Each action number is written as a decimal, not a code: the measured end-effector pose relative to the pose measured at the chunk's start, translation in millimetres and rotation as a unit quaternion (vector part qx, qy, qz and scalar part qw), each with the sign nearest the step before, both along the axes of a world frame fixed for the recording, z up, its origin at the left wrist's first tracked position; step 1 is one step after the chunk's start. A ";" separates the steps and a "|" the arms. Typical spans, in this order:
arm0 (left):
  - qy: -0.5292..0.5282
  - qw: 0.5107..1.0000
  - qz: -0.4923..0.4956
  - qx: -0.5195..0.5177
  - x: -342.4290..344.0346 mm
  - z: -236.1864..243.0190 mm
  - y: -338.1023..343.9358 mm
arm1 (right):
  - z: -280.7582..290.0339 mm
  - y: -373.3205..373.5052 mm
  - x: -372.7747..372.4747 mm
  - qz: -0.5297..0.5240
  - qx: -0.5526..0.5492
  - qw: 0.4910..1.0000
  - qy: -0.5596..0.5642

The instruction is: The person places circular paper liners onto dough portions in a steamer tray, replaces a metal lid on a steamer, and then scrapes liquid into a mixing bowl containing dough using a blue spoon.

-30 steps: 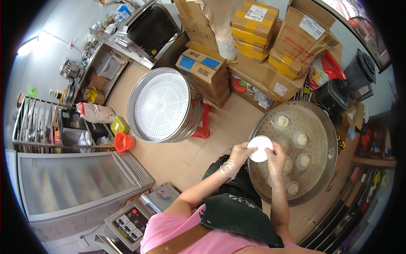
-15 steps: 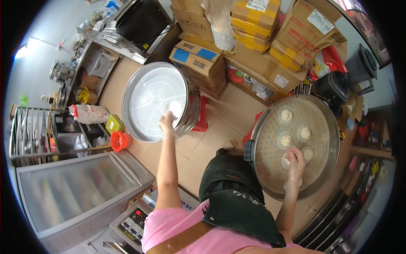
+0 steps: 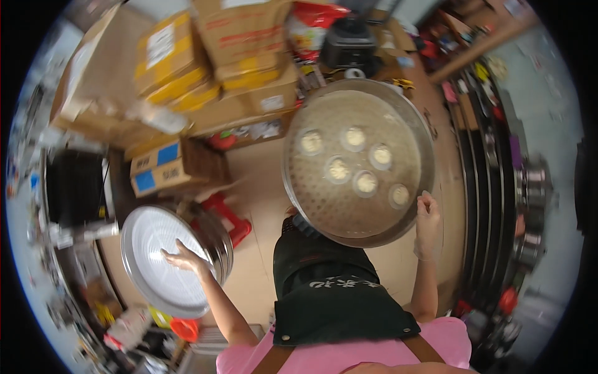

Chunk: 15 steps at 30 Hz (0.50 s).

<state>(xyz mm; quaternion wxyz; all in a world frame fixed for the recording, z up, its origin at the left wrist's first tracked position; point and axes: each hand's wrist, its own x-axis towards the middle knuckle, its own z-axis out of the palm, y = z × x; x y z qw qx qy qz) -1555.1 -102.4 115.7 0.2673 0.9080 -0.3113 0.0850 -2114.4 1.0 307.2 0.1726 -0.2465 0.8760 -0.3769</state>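
My left hand point(image 3: 182, 255), in a clear glove, has its fingers spread over the white perforated plate point(image 3: 152, 274) of the stacked steel steamers at lower left. My gloved right hand point(image 3: 428, 215) is closed at the right rim of a large round steamer tray point(image 3: 327, 112); what its fingertips hold, if anything, I cannot make out. On that tray several pale pleated buns point(image 3: 353, 138) sit on small paper rounds. The picture is partly blurred by motion.
Cardboard boxes point(image 3: 249, 106) and a black blender point(image 3: 346, 50) stand beyond the trays. A red stool point(image 3: 233, 221) is beside the stack. Dark metal racks point(image 3: 486, 206) line the right, a steel counter point(image 3: 93, 262) the left. Tiled floor point(image 3: 261, 206) shows between.
The view has swung toward the bun tray. The white paper round is no longer visible between my hands; my left hand has opened over the stacked steamers, and my right hand has shifted to the tray's rim.
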 end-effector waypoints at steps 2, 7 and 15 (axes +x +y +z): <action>0.059 0.992 -0.112 -0.011 -44.1 19.0 -11.5 | -14.4 17.6 -9.8 -0.029 0.050 0.998 -0.005; 0.604 0.721 -0.330 0.079 -209.6 53.5 -15.7 | -96.1 58.0 -29.7 -0.140 0.006 0.990 -0.018; 0.745 0.539 -0.336 0.204 -284.1 28.3 0.7 | -132.3 73.4 -25.3 -0.164 -0.105 0.894 -0.402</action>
